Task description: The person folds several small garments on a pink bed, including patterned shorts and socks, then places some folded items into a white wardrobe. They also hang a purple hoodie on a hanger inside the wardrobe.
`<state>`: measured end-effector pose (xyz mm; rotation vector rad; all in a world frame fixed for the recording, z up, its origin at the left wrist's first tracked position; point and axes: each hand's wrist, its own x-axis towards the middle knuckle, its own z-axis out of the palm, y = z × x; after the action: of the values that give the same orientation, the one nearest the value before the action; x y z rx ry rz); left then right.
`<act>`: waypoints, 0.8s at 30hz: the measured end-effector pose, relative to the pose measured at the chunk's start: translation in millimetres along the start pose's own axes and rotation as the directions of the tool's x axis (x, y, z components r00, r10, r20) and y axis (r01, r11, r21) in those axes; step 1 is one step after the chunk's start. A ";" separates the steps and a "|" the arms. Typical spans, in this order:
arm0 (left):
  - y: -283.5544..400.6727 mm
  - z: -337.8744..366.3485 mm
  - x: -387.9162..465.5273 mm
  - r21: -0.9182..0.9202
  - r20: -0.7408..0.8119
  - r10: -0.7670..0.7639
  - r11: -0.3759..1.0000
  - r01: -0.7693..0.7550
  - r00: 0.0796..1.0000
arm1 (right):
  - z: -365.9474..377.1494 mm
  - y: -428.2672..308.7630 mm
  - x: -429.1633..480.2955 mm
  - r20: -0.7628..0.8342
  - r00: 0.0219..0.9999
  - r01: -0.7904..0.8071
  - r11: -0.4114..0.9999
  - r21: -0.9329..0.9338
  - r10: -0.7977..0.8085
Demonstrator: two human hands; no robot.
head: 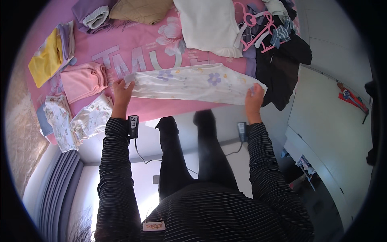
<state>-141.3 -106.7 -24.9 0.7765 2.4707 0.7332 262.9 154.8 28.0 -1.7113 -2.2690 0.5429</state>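
Observation:
White trousers with purple and yellow flowers (187, 81) stretch sideways between my two hands, above the near edge of a pink printed bedspread (133, 39). My left hand (122, 93) grips the narrow cuff end, thumb on top. At the wider end, my right hand (254, 98) pinches the cloth near its corner. Close to my left hand are folded pink trousers (83, 80) and a white floral garment (90, 116). Black garments (278, 72) lie just beyond my right hand.
Farther back are a white top (208, 27), a tan quilted garment (142, 10), purple clothing (87, 15) and a yellow folded garment (47, 59). Pink hangers (257, 30) lie among clothes at the far right. A pale cabinet (323, 115) stands right, a grey curtain (59, 193) left.

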 end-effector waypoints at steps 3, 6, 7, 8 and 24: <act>5.3 -12.7 4.7 -0.422 0.407 -0.223 0.814 0.399 0.886 | -29.2 33.6 12.5 -0.008 1.000 0.002 0.968 -0.252 -0.004; 12.5 -19.8 0.9 -0.466 0.576 -0.291 0.651 0.599 0.764 | -31.8 50.5 36.3 0.013 0.984 0.173 0.943 -0.283 -0.177; 15.4 -21.0 -0.8 -0.457 0.626 -0.308 0.598 0.658 0.716 | -30.5 52.8 45.5 0.143 0.982 0.159 0.952 -0.263 -0.125; 18.3 -22.0 -3.7 -0.466 0.611 -0.318 0.596 0.654 0.725 | -30.7 53.4 54.7 0.271 0.960 0.143 0.959 -0.245 -0.074; -7.0 -12.2 -59.3 -0.537 0.265 -0.501 0.633 0.557 0.824 | -16.9 8.9 104.5 0.225 0.949 0.280 0.918 -0.281 -0.220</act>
<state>-106.6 -152.8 -5.1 -0.1664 2.0087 1.1115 248.3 259.7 36.6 -1.5094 -2.7855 0.3159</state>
